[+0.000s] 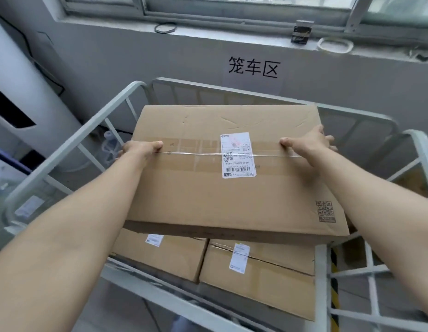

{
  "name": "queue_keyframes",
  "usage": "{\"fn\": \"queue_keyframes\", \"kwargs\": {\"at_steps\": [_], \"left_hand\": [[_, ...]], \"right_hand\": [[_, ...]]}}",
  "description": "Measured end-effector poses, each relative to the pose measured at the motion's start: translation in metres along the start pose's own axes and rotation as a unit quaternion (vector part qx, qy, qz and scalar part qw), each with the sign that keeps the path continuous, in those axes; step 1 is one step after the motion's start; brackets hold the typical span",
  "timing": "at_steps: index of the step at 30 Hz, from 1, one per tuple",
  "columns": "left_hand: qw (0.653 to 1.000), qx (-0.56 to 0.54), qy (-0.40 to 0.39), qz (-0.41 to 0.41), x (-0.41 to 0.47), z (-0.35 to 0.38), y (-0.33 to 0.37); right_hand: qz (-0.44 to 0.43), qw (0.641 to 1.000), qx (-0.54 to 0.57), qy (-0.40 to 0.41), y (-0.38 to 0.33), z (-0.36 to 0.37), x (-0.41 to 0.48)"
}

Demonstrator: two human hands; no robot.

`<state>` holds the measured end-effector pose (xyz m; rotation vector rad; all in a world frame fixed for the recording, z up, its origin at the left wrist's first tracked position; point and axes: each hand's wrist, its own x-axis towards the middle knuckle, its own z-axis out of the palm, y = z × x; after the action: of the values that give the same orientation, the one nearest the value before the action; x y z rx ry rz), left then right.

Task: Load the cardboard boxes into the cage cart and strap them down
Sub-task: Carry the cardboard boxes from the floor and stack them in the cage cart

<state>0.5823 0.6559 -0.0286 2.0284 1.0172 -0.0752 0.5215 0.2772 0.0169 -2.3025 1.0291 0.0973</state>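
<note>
a wide, flat cardboard box (pixel 222 168) sits level above the open top of the grey metal cage cart (pixel 71 143), inside the cart's rails. its near edge overhangs two more boxes lying side by side lower in the cart, the lower left box (pixel 165 257) and the lower right box (pixel 263 283). whether the top one rests on them or is carried clear cannot be told.

the left hand (pixel 138 149) grips the box's left edge, thumb lying on the top face and fingers curled down over the side. the right hand (pixel 308 142) holds the right edge the same way, thumb on top, fingers wrapped over the far corner of that side.

the box is plain brown, creased and dented near its far edge. a strip of clear tape (pixel 196 153) runs across the middle seam from hand to hand. a white shipping label (pixel 238 154) with barcodes and a small square code is stuck over the seam, its print facing away from the person. a black printed qr code (pixel 324 208) marks the near right corner. both lower boxes carry white labels too, and the right one has a dark seam line across its top.

behind the cart, a grey wall bears black characters (pixel 253 67).
</note>
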Motion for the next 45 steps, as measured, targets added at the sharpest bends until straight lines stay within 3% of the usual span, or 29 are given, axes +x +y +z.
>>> {"fn": "queue_keyframes", "kwargs": {"at_steps": [7, 19, 33, 45], "left_hand": [[0.999, 0.039, -0.03, -0.009, 0.104, -0.042, -0.015], [0.994, 0.105, -0.024, -0.031, 0.17, -0.062, -0.095], [0.978, 0.166, -0.108, -0.071, 0.306, -0.024, -0.228], [0.968, 0.236, -0.078, -0.022, 0.356, 0.017, -0.236]], "right_hand": [[0.038, 0.999, 0.006, -0.017, -0.052, 0.09, -0.032], [0.061, 0.994, -0.001, -0.089, -0.056, 0.201, -0.05], [0.165, 0.977, -0.018, -0.137, 0.002, 0.371, -0.077], [0.182, 0.974, -0.002, -0.138, 0.015, 0.452, -0.059]]}}
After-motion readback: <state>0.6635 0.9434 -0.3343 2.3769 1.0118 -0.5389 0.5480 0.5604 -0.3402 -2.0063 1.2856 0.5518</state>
